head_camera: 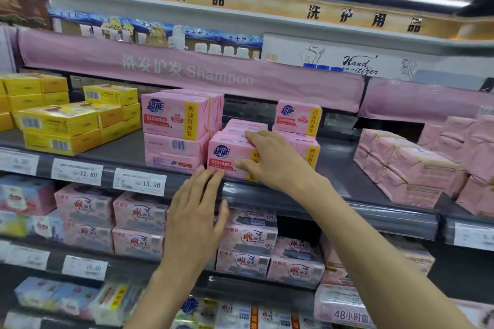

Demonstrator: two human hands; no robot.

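A pink soap pack [226,153] with a blue logo and a yellow side strip sits at the front edge of the dark shelf [347,176]. My right hand [270,160] grips it, fingers over its top and thumb on its front face. My left hand [197,211] is just below, its straight fingertips touching the pack's lower left corner at the shelf lip. More packs of the same kind lie behind it and stand stacked to the left [175,120] and to the right [298,117].
Yellow boxes [61,120] are piled at the shelf's left. Paler pink bundles [411,165] fill the right. Price tags [139,181] line the shelf lip. Shelves below hold pink soap packs [139,215]. A pink Shampoo banner [187,72] hangs above.
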